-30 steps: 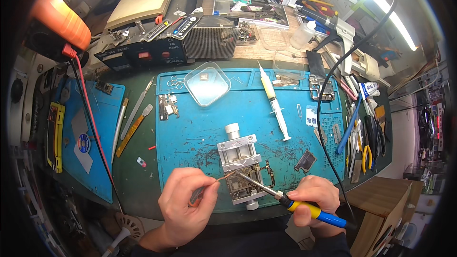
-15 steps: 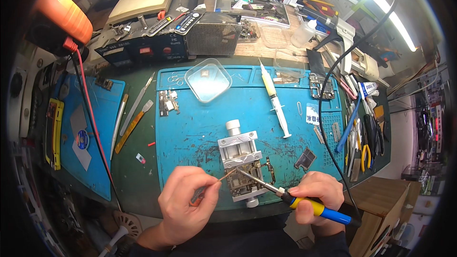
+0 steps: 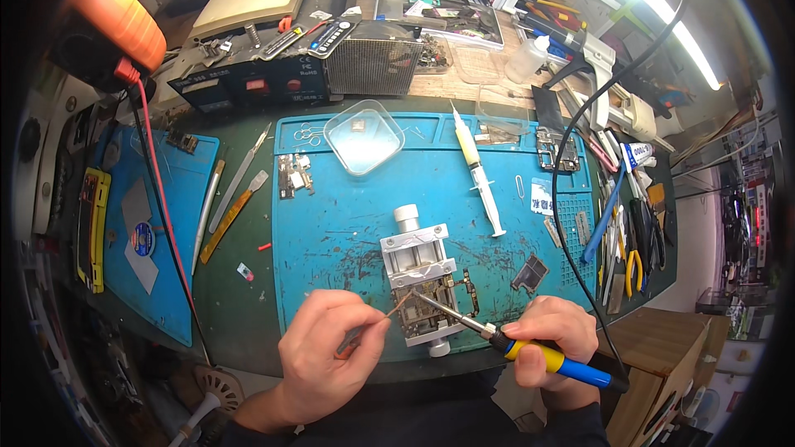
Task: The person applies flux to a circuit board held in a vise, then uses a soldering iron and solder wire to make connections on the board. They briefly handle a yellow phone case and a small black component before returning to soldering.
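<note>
A silver clamp fixture (image 3: 418, 251) stands on the blue mat and holds a small circuit board (image 3: 424, 312). My left hand (image 3: 330, 356) is closed in a pinch on a thin copper-coloured desoldering braid (image 3: 398, 305), whose end reaches the board. Something orange and grey, partly hidden, sits under those fingers. My right hand (image 3: 556, 343) grips a soldering iron (image 3: 571, 370) by its yellow and blue handle. The iron's metal tip points left onto the board, close to the braid's end; whether the two touch I cannot tell.
A syringe (image 3: 477, 170) and a clear dish (image 3: 364, 139) lie farther back on the mat (image 3: 364, 215). The iron's black cable (image 3: 563, 157) arcs along the right. Pliers (image 3: 635, 269) and other tools crowd the right edge. Blades and tweezers (image 3: 236, 182) lie left.
My left hand has shifted slightly right with the braid. The iron stays on the board in nearly the same place.
</note>
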Tool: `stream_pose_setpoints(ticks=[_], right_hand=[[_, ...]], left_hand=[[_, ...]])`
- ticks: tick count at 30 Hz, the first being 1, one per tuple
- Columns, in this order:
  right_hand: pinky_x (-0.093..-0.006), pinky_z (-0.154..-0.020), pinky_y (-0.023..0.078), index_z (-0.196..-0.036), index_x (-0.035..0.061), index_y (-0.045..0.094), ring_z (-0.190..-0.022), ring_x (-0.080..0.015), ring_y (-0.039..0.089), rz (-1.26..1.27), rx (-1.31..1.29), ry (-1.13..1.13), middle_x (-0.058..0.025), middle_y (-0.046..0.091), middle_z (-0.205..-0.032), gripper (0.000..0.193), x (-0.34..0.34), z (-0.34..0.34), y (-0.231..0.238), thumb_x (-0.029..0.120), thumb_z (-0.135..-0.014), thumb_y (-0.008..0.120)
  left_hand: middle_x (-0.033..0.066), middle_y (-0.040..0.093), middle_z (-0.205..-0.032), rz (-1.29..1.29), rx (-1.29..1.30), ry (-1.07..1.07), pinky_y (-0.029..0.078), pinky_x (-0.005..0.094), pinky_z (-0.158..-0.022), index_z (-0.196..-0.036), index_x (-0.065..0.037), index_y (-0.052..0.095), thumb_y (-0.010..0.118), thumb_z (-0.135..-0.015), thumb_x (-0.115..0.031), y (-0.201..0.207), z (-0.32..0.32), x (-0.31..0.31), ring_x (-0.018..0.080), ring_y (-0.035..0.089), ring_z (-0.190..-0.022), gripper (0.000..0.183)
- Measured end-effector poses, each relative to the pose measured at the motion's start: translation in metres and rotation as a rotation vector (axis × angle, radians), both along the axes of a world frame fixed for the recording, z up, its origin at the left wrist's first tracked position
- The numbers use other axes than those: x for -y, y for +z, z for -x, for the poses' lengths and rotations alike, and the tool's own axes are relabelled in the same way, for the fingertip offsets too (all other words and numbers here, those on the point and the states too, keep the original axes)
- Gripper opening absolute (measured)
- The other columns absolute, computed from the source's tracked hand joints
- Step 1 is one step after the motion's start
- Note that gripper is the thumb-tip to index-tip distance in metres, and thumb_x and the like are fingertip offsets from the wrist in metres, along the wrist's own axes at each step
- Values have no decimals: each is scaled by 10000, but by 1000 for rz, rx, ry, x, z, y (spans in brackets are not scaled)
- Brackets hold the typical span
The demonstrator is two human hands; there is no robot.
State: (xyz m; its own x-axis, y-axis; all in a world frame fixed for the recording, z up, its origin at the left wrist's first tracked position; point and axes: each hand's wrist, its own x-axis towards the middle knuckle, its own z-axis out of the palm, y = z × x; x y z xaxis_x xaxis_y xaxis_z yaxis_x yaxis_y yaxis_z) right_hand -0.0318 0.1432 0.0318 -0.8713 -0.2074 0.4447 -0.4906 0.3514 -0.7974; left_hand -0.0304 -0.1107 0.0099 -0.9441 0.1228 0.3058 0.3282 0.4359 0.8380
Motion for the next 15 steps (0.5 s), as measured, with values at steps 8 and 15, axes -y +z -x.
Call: stream_pose_setpoints(ticks=[8,15], right_hand=[[-260,-494,509,-874,29,710,-524,-169,642,-20,2,4,-69,677,-658,132,-2,-3,2,151,-824,718],[-260,-496,509,-882,26,712,-527,-170,643,-19,13,15,-67,671,-658,138,-4,-6,3,149,-821,721]], left_hand=[[94,614,-869,-14,-3,-33,480,279,-519,-915,-16,659,784,-750,79,0,-1,1,174,606,-682,228],[92,615,-865,-14,3,-45,488,278,-510,-911,-18,657,779,-752,81,2,-3,1,168,614,-675,223]])
